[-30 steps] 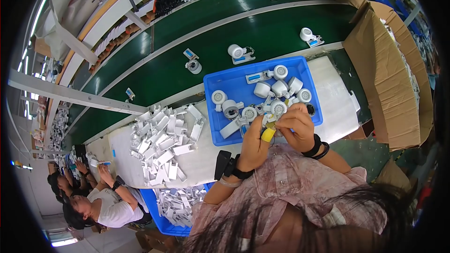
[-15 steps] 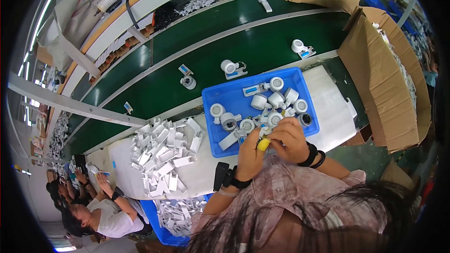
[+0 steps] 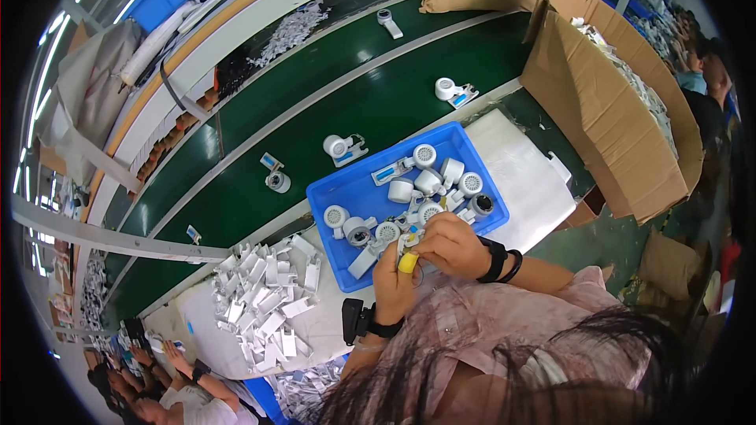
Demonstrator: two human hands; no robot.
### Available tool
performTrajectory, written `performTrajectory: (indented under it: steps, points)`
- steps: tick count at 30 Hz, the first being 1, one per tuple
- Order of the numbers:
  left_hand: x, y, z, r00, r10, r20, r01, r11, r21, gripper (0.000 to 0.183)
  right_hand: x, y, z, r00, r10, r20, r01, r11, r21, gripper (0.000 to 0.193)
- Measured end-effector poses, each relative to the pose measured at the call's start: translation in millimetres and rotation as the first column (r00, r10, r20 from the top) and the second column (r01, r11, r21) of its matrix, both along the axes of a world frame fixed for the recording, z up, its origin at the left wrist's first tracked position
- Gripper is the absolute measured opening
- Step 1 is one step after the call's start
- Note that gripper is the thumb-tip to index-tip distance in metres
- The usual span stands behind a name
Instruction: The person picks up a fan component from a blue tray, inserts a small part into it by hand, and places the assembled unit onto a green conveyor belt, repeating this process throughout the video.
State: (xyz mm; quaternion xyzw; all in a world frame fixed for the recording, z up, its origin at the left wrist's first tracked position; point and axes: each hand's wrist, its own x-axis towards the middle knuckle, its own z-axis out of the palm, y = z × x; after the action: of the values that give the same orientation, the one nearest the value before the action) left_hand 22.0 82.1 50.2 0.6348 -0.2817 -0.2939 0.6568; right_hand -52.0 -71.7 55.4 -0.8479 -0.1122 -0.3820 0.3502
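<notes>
Both my hands meet over the near edge of a blue tray (image 3: 324,248), fingers closed in a pinch. My left hand (image 3: 394,287) grips a small white fan part (image 3: 405,242), mostly hidden by the fingers. From the other side my right hand (image 3: 455,245) pinches at the same part. A yellow piece (image 3: 408,261) shows at my left thumb; whether it is a wrap or a separate piece I cannot tell. In the tray lie several white handheld fan bodies with round grilled heads (image 3: 425,156), some open-backed (image 3: 358,234).
Left of the tray is a heap of white plastic shells (image 3: 268,291), with more in a bin (image 3: 303,389) below. Several fan units (image 3: 339,148) sit on the green conveyor (image 3: 228,201). A large carton (image 3: 610,118) stands at right. Other people (image 3: 193,393) work at far left.
The whole view has shifted, so the tray and conveyor appear farther left. My hands stay together at the tray's near edge, still pinching the small part.
</notes>
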Motion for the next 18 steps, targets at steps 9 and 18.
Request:
performTrajectory:
  steps: [9, 18]
  points:
    - [0.4, -2.5, 3.7, 0.937, 0.074, 0.341, -0.102, 0.993, 0.065, 0.026, -2.4, 1.9, -0.7, 0.994, -0.101, 0.044, 0.102, 0.995, -0.022, 0.022]
    - [7.4, 7.7, 7.8, 0.986, -0.068, -0.153, 0.07, 0.998, 0.004, 0.024, -2.8, -1.8, -8.1, 0.987, 0.046, -0.151, 0.017, 0.92, 0.392, 0.027]
